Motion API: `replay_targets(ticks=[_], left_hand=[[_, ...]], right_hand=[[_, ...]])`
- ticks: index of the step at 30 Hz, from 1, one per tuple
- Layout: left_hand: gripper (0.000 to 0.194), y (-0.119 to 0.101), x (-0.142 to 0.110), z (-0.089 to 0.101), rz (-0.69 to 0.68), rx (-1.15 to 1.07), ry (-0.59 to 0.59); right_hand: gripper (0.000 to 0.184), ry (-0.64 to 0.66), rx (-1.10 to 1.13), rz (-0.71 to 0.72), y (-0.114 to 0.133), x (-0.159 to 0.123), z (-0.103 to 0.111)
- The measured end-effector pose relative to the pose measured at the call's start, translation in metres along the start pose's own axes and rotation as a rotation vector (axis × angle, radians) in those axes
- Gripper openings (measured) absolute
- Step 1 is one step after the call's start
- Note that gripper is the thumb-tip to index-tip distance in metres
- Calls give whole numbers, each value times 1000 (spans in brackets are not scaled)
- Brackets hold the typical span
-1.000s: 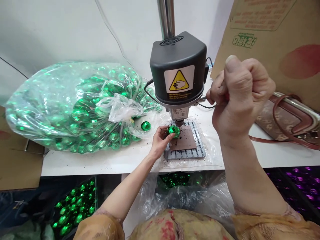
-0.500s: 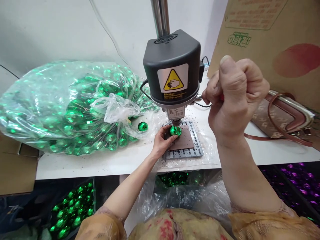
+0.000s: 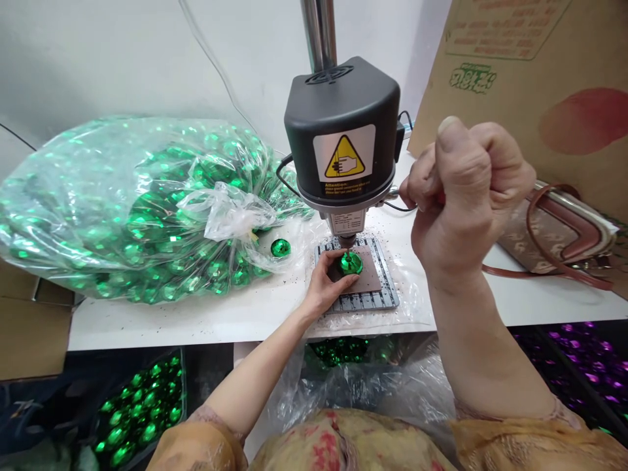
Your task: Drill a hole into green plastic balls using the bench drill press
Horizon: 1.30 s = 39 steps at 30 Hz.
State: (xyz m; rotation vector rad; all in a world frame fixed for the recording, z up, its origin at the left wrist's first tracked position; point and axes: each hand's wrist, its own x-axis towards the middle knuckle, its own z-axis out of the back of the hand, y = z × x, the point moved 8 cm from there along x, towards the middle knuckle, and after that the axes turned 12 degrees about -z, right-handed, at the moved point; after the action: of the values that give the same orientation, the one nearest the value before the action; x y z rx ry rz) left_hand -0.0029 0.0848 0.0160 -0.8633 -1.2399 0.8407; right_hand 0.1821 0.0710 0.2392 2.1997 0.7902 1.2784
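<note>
My left hand [image 3: 326,284] pinches a shiny green faceted ball [image 3: 351,263] and holds it on the brown pad of the drill press table [image 3: 363,299], right under the bit. My right hand [image 3: 466,190] is a closed fist around the press lever, whose red grip barely shows between the fingers. The black drill press head [image 3: 343,131] with a yellow warning label hangs over the ball on a steel column.
A big clear bag of green balls [image 3: 132,203] lies at the left, one loose green ball [image 3: 280,248] beside it. A cardboard box [image 3: 530,78] and a brown handbag [image 3: 564,229] are at the right. Bins of green and purple balls sit below the white bench.
The ball in my left hand has come down from just under the chuck onto the pad. My right fist has dipped slightly with the lever.
</note>
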Motion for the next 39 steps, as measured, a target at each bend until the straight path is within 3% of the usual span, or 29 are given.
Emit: replay_targets(ticks=[6,34,39], left_hand=[[56,-1,-1,0,16,-9,-1],[56,-1,-1,0,7,-18,-22],[55,-2,-1,2,3,12,-29]], right_hand=[[45,-55,2,44,2,-17,7],[44,108,67,351,-13,-47,22],[48,29,37,256,-11,-41,20]])
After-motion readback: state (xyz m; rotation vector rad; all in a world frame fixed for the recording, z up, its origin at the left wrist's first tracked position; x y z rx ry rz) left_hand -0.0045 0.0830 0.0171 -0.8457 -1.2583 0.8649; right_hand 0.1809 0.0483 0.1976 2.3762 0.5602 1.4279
